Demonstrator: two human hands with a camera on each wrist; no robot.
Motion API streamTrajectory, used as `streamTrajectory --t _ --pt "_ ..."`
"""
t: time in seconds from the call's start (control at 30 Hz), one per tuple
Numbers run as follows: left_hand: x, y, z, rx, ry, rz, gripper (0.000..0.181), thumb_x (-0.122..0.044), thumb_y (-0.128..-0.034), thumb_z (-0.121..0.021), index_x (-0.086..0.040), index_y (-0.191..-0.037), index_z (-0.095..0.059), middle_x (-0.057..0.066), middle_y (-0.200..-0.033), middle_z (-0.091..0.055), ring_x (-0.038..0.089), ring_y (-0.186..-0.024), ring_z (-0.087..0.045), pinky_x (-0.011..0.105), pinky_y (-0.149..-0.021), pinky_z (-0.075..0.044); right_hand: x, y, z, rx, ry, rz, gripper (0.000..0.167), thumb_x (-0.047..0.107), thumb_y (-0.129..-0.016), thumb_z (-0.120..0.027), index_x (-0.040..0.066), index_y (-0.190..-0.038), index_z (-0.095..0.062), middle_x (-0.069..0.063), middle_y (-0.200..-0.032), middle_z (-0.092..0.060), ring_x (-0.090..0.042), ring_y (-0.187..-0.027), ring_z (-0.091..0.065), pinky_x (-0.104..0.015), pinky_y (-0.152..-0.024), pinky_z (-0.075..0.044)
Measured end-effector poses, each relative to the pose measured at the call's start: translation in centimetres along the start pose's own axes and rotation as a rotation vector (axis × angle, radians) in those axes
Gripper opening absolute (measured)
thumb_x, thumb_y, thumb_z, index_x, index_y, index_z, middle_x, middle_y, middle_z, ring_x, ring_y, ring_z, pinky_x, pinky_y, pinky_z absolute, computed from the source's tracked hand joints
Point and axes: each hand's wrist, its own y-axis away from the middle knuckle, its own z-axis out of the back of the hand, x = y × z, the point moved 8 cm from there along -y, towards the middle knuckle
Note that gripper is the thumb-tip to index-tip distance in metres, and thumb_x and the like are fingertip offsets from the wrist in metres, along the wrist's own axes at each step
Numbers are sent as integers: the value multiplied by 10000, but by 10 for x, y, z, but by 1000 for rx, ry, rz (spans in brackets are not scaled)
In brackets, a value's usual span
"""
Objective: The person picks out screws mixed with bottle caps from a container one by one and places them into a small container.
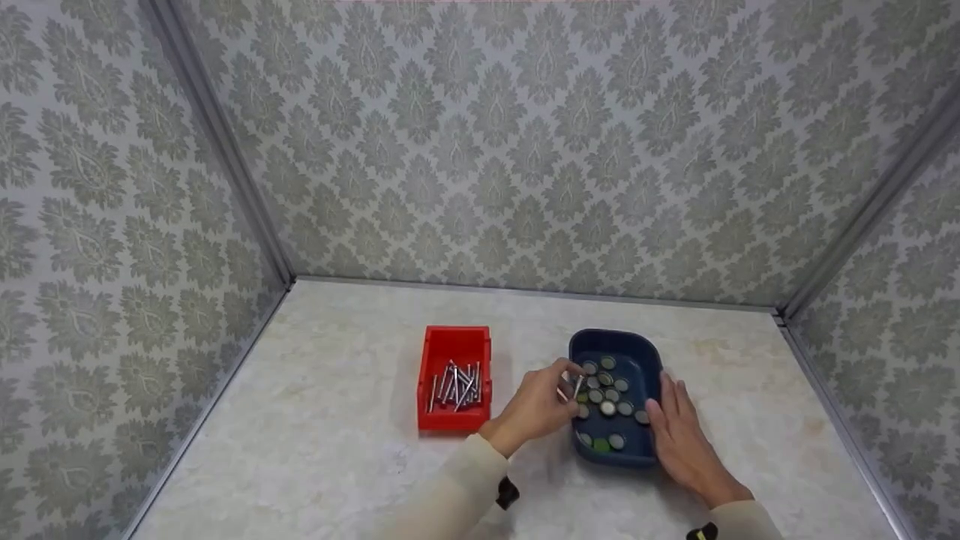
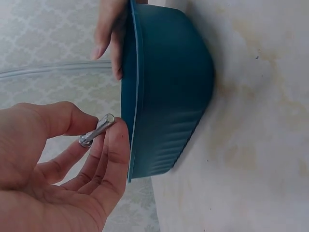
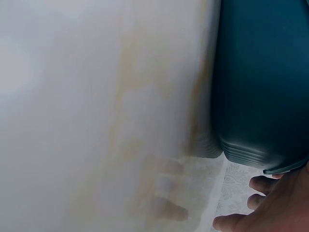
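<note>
My left hand [image 1: 534, 405] is over the left rim of a dark blue plastic tub [image 1: 651, 448]. Between thumb and fingertips it pinches a silver bolt [image 2: 100, 129], whose plain end points up and outward in the left wrist view. My right hand [image 1: 684, 442] rests against the tub's right side with its thumb at the rim and its fingers fairly straight. Several round bottle caps [image 1: 607, 408], mostly grey with a green one [image 1: 601, 445] among them, lie loose on the tub's floor. Part of the caps is hidden by the left hand.
Left of the tub stands a red open-front bin [image 1: 454, 422] with several silver bolts [image 1: 461, 386] piled in it. Both containers sit on a pale marbled table [image 1: 337, 420]. Patterned panels [image 1: 495, 150] close in the back and both sides.
</note>
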Motion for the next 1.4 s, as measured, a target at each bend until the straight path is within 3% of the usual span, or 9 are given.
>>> streamTrajectory --t 0.3,0.5,0.63,0.73,0.9,1.07,1.3,1.4 --pt "17 14 31 -95 -58 43 453 0 -1019 -761 -109 -1456 -718 83 -1059 -840 142 -881 -728 345 -886 -680 -2 3 3 -9 4 -2 825 538 -1278 -253 47 -1862 60 -319 -1935 114 -570 -1803 111 -808 -1417 -28" --pt "27 24 64 -162 -28 63 449 -25 -1054 -766 -116 -1490 -714 135 -1147 -844 202 -960 -784 407 -920 -728 -1 5 3 -6 4 -19 822 547 -1276 -242 63 -1866 64 -315 -1934 132 -565 -1806 107 -810 -1417 -32" --pt "35 29 87 -218 -58 78 460 -23 -1050 -766 -91 -1501 -711 138 -1163 -834 204 -964 -773 417 -917 -730 -1 6 2 5 4 -35 843 597 -1264 -212 88 -1868 85 -296 -1938 151 -551 -1810 122 -809 -1418 -23" --pt "46 33 100 -251 -81 142 492 -37 -1054 -781 -107 -1533 -694 121 -1210 -817 192 -985 -727 416 -936 -720 -1 6 2 10 9 -39 852 624 -1256 -190 107 -1869 97 -287 -1940 158 -546 -1812 124 -808 -1419 -22" --pt "66 40 118 -315 -129 198 498 -23 -1047 -793 -74 -1531 -684 136 -1205 -800 203 -977 -696 410 -919 -702 0 6 2 5 11 -26 827 585 -1267 -209 103 -1870 88 -301 -1938 144 -559 -1808 114 -817 -1414 -24" --pt "81 45 128 -335 -191 202 485 46 -1018 -770 -6 -1497 -711 151 -1128 -801 211 -944 -712 409 -902 -693 0 6 4 -21 18 -6 813 545 -1275 -242 74 -1871 48 -321 -1936 101 -566 -1808 92 -813 -1418 -38" --pt "92 42 130 -275 -282 247 506 40 -1011 -812 31 -1509 -723 162 -1104 -835 222 -937 -733 453 -956 -712 -1 3 5 -24 29 -8 845 596 -1263 -220 74 -1870 51 -318 -1936 110 -570 -1806 95 -812 -1417 -32" --pt "93 38 130 -253 -323 266 495 27 -1020 -820 44 -1506 -725 196 -1207 -847 246 -997 -763 489 -1016 -711 0 3 4 -23 32 -10 865 628 -1253 -202 77 -1871 49 -304 -1941 110 -560 -1809 105 -806 -1421 -24"
